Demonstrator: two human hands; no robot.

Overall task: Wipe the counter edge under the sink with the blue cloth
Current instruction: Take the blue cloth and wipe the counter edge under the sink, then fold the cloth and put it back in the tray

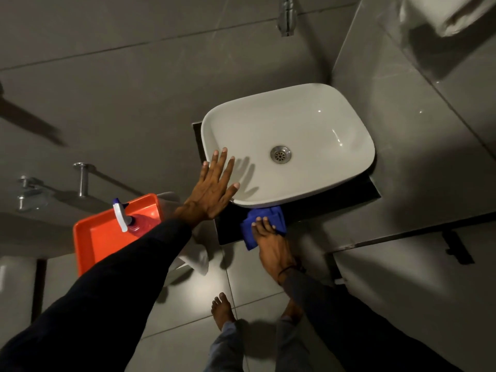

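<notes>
A white basin sink (308, 122) stands on a dark counter (335, 200). The blue cloth (271, 217) lies bunched on the counter's front edge, just below the sink's near rim. My right hand (268, 242) presses down on the cloth with its fingers laid over it. With fingers spread flat, my left hand (214, 186) rests on the sink's left front rim and holds nothing. Both arms wear dark sleeves.
An orange tub (91, 237) with a spray bottle (123, 217) in it stands left of the counter. A white cloth (198, 259) hangs below it. Grey tiled walls surround the sink, a tap (287, 14) hangs above, and my bare feet (222, 310) stand on the tiled floor.
</notes>
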